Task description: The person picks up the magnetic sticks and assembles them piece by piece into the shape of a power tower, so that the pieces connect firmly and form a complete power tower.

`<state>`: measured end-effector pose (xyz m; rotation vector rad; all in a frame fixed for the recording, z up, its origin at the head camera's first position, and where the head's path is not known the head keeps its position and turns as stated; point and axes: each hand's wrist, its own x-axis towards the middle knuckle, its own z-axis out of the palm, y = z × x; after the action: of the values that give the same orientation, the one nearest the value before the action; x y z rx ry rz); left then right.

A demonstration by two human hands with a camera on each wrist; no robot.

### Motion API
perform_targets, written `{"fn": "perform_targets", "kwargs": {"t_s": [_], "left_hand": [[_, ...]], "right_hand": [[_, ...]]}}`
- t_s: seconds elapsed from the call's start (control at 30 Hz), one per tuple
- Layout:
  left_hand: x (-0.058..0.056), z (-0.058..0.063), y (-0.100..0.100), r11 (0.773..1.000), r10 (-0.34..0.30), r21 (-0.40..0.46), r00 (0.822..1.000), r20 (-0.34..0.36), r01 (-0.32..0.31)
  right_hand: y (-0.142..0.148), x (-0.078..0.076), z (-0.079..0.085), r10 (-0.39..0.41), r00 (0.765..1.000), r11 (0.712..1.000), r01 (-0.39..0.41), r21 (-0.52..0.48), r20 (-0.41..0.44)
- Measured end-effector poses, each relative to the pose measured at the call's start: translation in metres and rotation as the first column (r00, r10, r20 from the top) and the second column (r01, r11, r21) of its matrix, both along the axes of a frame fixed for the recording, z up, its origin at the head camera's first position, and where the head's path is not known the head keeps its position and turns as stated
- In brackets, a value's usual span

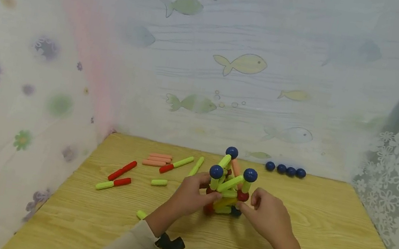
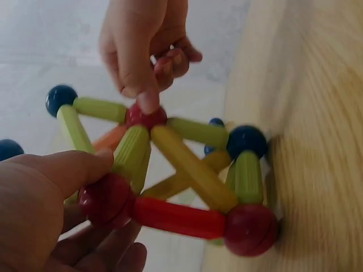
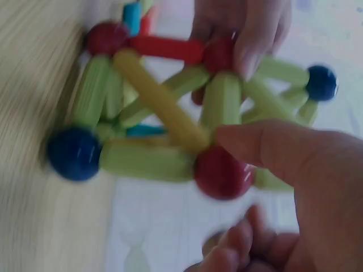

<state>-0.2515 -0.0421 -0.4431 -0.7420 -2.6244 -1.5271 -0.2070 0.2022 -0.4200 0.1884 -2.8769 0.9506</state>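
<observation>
A frame of magnetic sticks and balls [image 1: 231,184] stands on the wooden table between both hands, blue balls on its three top corners. My left hand [image 1: 187,197] holds its left side, thumb and fingers around a red ball [image 2: 108,199] at mid height. On the opposite side, my right hand [image 1: 271,218] touches another red ball [image 3: 224,173] with its thumb; its other fingers are loosely bent, apart from the ball. Between these balls runs a yellow-green stick [image 3: 222,99]. Yellow sticks [image 2: 193,167] cross on the lower part, beside a red stick [image 2: 178,217].
Left of the frame lie orange sticks [image 1: 155,163], a red stick [image 1: 122,170], joined red and yellow-green sticks [image 1: 177,165] and a short yellow-green stick [image 1: 159,182]. Several blue balls [image 1: 286,170] sit in a row at the back right. Printed curtains [image 1: 207,77] bound the table [image 1: 324,233].
</observation>
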Motion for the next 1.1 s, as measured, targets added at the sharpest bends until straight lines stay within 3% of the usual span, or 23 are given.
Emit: {"fn": "perform_targets", "kwargs": {"t_s": [0.1,0.17,0.27,0.33,0.4,0.5,0.63,0.73,0.8,0.87,0.97,1.03,1.1], "left_hand": [[-0.005,0.006,-0.02,0.996,-0.026,-0.086,0.999,0.032,0.029],[-0.011,0.009,-0.041,0.986,-0.001,-0.168,1.0,0.006,0.002],[-0.02,0.01,-0.077,0.959,0.109,-0.261,0.994,-0.019,-0.11],[-0.026,0.003,-0.098,0.923,0.209,-0.322,0.977,-0.042,-0.212],[-0.029,-0.003,-0.114,0.892,0.273,-0.366,0.962,-0.025,-0.263],[-0.034,-0.012,-0.128,0.861,0.31,-0.423,0.951,-0.005,-0.283],[-0.038,-0.02,-0.131,0.845,0.338,-0.442,0.941,0.005,-0.301],[-0.037,-0.015,-0.128,0.888,0.335,-0.334,0.942,-0.004,-0.317],[-0.034,-0.003,-0.121,0.932,0.313,-0.192,0.95,-0.003,-0.308],[-0.028,0.016,-0.108,0.966,0.257,-0.01,0.966,-0.008,-0.257],[-0.017,0.046,-0.082,0.969,0.158,0.201,0.985,-0.066,-0.142],[-0.011,0.063,-0.064,0.964,0.097,0.261,0.987,-0.13,-0.06],[-0.007,0.073,-0.048,0.965,0.057,0.263,0.981,-0.185,-0.006]], "right_hand": [[0.005,-0.007,-0.003,0.001,1.0,0.999,-0.001,-0.032,0.016],[0.006,-0.01,-0.007,0.045,0.999,0.995,-0.044,-0.088,0.014],[0.004,-0.011,-0.011,0.094,0.995,0.985,-0.09,-0.148,0.019],[0.003,-0.01,-0.012,0.103,0.994,0.982,-0.097,-0.163,0.032],[0.002,-0.01,-0.012,0.103,0.993,0.981,-0.094,-0.17,0.049],[0.0,-0.009,-0.01,0.115,0.991,0.98,-0.103,-0.169,0.066],[-0.001,-0.006,-0.009,0.126,0.989,0.98,-0.113,-0.165,0.071],[-0.002,-0.006,-0.01,0.13,0.989,0.98,-0.117,-0.161,0.072],[-0.002,-0.006,-0.01,0.132,0.989,0.98,-0.12,-0.156,0.071],[-0.001,-0.006,-0.011,0.137,0.988,0.98,-0.125,-0.154,0.07],[-0.001,-0.006,-0.01,0.14,0.988,0.981,-0.13,-0.147,0.063],[-0.001,-0.006,-0.009,0.144,0.988,0.98,-0.134,-0.145,0.06],[0.0,-0.006,-0.009,0.147,0.987,0.981,-0.137,-0.14,0.059]]}}
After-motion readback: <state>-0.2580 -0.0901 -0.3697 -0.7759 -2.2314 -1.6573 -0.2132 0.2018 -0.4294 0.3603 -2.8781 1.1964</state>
